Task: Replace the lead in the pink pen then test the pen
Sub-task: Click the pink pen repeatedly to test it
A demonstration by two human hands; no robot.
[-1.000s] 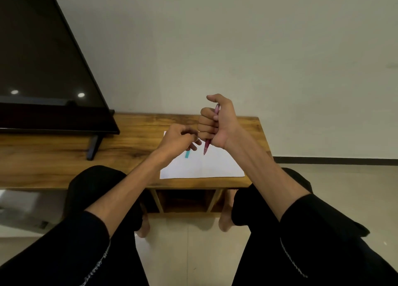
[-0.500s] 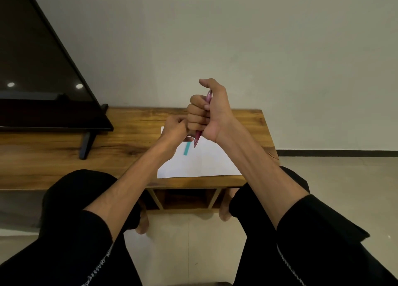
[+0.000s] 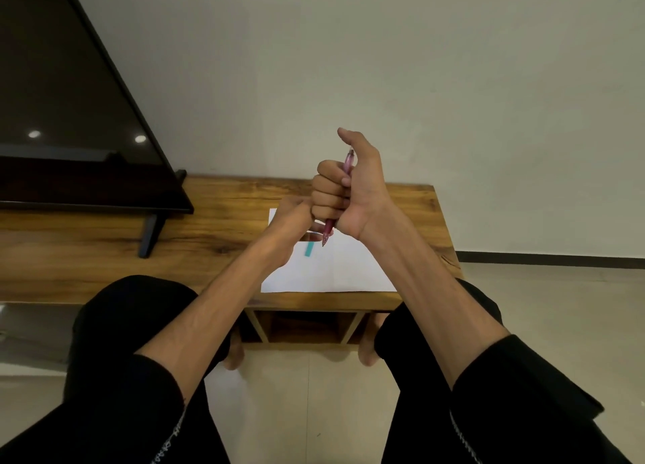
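One translucent pink pen [image 3: 338, 198] upright, tip down, fisted in right hand [image 3: 345, 187]; left hand [image 3: 291, 219] pinching near tip

I see a low wooden table [image 3: 216, 240]; a television [image 3: 69, 121] stands at its left, a white paper sheet [image 3: 335, 271] right, a teal strip [image 3: 309, 249] on it.
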